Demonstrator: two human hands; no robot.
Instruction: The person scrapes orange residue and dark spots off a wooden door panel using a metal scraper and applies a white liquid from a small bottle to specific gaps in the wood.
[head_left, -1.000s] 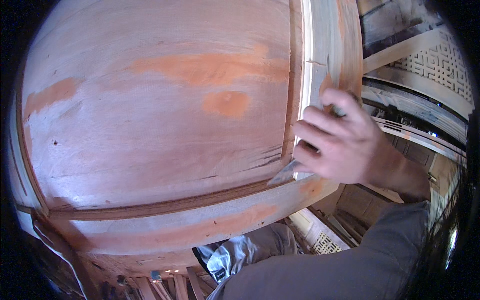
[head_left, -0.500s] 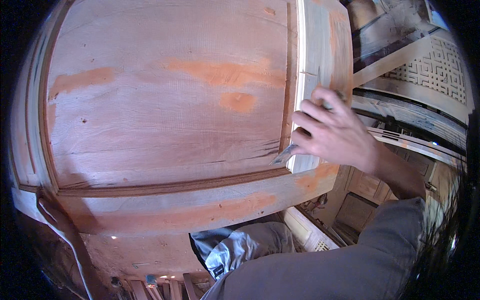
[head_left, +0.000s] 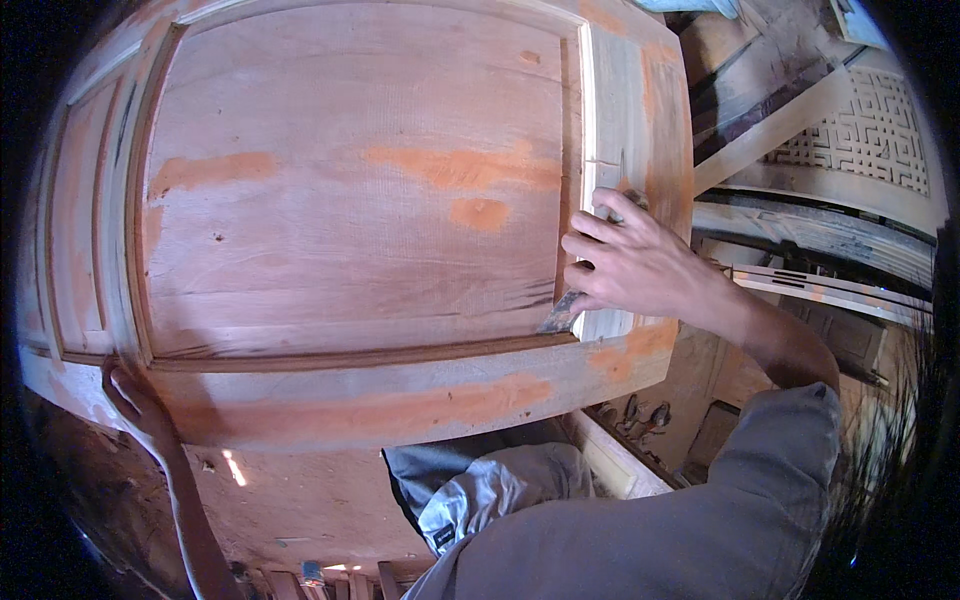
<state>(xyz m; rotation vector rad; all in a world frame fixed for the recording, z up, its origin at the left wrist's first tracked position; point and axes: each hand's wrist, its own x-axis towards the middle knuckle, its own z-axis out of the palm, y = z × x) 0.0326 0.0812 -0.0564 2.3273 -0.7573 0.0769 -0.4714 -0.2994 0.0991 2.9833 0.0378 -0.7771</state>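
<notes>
A large panelled wooden door [head_left: 350,260] lies before me, with orange filler patches [head_left: 450,165] on its panel and frame. My right hand [head_left: 625,255] is closed around a putty knife, its fingers curled over the right-hand frame. The knife's dark blade [head_left: 560,313] reaches into the near right corner of the panel, next to the pale moulding [head_left: 588,150]. At the near left, my left hand [head_left: 140,405] grips the door's near edge; some of its fingers are hidden beneath it. The knife's handle is mostly covered by my right hand.
Beyond the door at the right lie a fretwork lattice panel [head_left: 860,135] and wooden boards [head_left: 770,130]. More wooden pieces [head_left: 620,455] stand below the near right corner. Dusty reddish floor [head_left: 290,490] shows under the near edge, with wood offcuts [head_left: 335,580] at the bottom.
The view has shifted, so more of the door's left side shows. The knife blade is turned flatter in the same corner. My left hand still grips the near edge.
</notes>
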